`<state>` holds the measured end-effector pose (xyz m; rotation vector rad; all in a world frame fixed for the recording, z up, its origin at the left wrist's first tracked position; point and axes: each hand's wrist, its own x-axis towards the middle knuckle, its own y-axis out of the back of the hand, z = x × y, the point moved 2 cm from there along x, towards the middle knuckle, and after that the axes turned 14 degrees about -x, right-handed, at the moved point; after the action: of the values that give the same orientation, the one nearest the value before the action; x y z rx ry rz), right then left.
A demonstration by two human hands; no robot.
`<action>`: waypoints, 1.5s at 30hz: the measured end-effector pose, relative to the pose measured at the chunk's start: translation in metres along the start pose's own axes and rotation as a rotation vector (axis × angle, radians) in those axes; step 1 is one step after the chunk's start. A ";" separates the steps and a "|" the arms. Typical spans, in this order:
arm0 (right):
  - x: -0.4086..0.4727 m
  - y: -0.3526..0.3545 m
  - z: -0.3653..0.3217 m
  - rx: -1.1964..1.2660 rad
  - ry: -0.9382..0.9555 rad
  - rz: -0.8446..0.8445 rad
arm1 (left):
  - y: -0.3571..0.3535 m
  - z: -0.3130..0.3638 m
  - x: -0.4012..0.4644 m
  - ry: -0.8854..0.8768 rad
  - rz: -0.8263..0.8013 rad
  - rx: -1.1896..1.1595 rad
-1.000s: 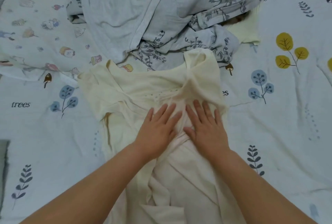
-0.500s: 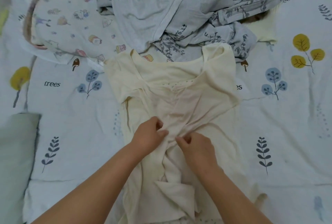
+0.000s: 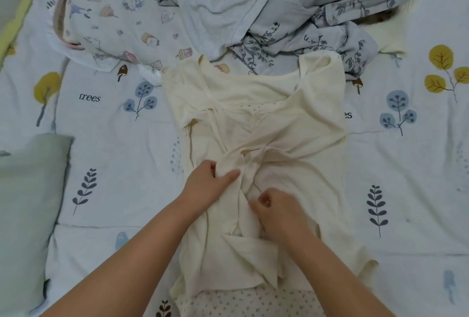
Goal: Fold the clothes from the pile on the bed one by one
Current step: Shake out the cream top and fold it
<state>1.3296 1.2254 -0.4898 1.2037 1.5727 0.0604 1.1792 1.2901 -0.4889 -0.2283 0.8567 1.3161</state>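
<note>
While both hands' fingers pinch the cream garment [image 3: 256,123], its hem (bottom edge) is cut off.

Head view – close, looking steeply down at the bed [image 3: 106,139]

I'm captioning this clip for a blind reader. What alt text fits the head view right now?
Two bare hands pinch bunched fabric at the middle of a cream garment spread on a bed: the left hand beside the right hand. A pile of grey floral clothes lies beyond it on the leaf-print sheet, and a pale green pillow sits at the left edge.
</note>
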 end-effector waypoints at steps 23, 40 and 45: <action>0.011 0.004 -0.012 0.518 -0.071 0.257 | 0.032 -0.075 -0.071 0.182 -0.238 -0.214; 0.034 0.042 0.014 0.399 -0.074 0.353 | 0.043 -0.094 -0.075 0.040 -0.213 0.204; 0.021 0.025 0.017 0.183 -0.060 0.411 | 0.050 -0.095 -0.080 0.138 -0.343 0.531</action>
<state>1.3611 1.2430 -0.4963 1.6442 1.2793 0.1476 1.0932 1.1871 -0.4850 -0.0416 1.1931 0.7280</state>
